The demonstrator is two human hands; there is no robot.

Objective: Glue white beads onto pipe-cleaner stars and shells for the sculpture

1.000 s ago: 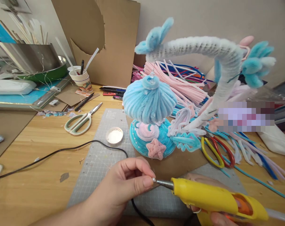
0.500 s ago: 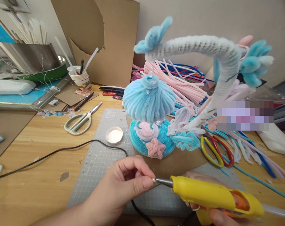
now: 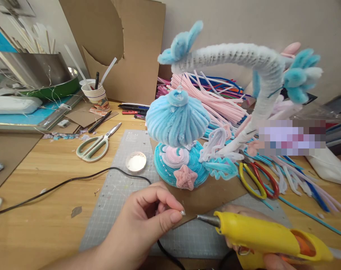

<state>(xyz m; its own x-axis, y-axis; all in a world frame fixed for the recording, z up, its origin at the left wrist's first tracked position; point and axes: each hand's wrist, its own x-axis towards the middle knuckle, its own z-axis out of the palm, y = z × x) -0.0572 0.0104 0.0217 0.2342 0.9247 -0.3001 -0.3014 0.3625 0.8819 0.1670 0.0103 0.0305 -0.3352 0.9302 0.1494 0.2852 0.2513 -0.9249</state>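
Observation:
My left hand (image 3: 146, 221) pinches a tiny pearl-like bead (image 3: 182, 212) between thumb and forefinger, low in the middle. My right hand (image 3: 272, 258), mostly hidden at the bottom right, grips a yellow glue gun (image 3: 266, 238); its metal nozzle (image 3: 207, 220) points left, a short gap from the bead. Behind them stands a pipe-cleaner craft (image 3: 181, 150): a blue shell-shaped dome hanging over a teal base with a pink star, under a white fuzzy arch (image 3: 243, 60) with blue tufts.
A grey cutting mat (image 3: 116, 195) lies on the wooden table. On it are a small round tin (image 3: 136, 162) and a black cord (image 3: 74, 180). Scissors (image 3: 97, 144) lie left, red-and-yellow pliers (image 3: 257, 180) right, pipe cleaners (image 3: 215, 97) behind, cardboard (image 3: 125, 45) against the wall.
The glue gun's nozzle touched the bead in my left fingers before; it has now drawn back to the right, leaving a gap. My left hand stayed put.

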